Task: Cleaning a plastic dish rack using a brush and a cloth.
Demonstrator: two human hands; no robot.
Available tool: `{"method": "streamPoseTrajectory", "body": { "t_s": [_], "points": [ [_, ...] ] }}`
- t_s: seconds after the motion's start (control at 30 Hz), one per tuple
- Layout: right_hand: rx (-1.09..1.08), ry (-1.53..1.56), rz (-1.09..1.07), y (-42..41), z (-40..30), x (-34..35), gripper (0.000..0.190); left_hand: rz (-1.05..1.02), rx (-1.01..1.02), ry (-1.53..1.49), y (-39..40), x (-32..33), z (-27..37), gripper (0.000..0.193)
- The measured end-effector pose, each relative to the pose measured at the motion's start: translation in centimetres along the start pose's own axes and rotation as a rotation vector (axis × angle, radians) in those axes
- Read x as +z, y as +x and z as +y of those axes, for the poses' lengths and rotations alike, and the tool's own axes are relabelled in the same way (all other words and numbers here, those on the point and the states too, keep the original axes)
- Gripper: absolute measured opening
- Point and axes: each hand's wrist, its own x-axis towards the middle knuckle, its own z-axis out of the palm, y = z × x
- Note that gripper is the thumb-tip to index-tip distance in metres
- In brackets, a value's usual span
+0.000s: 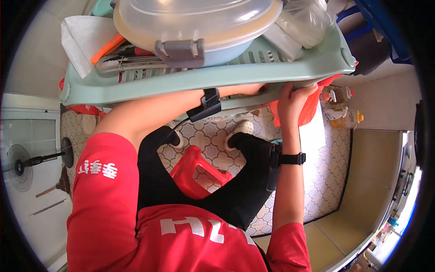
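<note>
A pale green plastic storage rack (204,81) stands right before me. My left hand (255,89) reaches in beneath its top tier; the fingers are mostly hidden by the rim. My right hand (295,97) grips the rack near its right corner, thumb along the edge and the other fingers largely out of sight. On the top tier sits a light blue container with a translucent lid (200,20) and a grey latch (180,52). Beside it lie a white mesh cloth (86,40), an orange handle (108,47) and a clear plastic bag (307,25).
A red plastic stool (193,170) is between my legs on the patterned tile floor (204,132). Red bags (304,105) hang at the rack's right side. Several bottles (343,119) stand by the right wall. A fan (20,166) is at the left, near a white door (30,132).
</note>
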Motion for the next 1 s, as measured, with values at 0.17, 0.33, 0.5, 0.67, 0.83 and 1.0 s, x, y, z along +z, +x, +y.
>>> {"method": "streamPoseTrajectory", "body": {
  "t_s": [0.17,0.33,0.5,0.67,0.83,1.0],
  "points": [
    [0.034,0.053,-0.019,0.2,-0.8,0.6,0.043,0.371,-0.168,-0.193,3.0,3.0,-1.9,0.022],
    [0.026,0.043,-0.053,0.1,-0.4,0.2,0.043,0.243,-0.142,-0.268,2.5,1.1,-1.0,0.024],
    [0.013,-0.011,-0.011,-0.2,0.0,0.2,0.044,0.005,-0.096,-0.243,-0.8,-1.0,-0.4,0.026],
    [0.013,0.001,-0.036,0.0,-0.7,0.2,0.045,0.112,-0.123,-0.184,-0.1,0.1,-2.0,0.026],
    [-0.021,0.029,-0.063,0.2,-0.6,0.5,0.045,0.257,-0.174,-0.192,1.8,1.2,-2.7,0.026],
    [-0.018,0.026,-0.042,0.0,0.2,0.3,0.045,0.049,-0.081,-0.151,-0.9,-0.6,-2.5,0.026]
  ]
}}
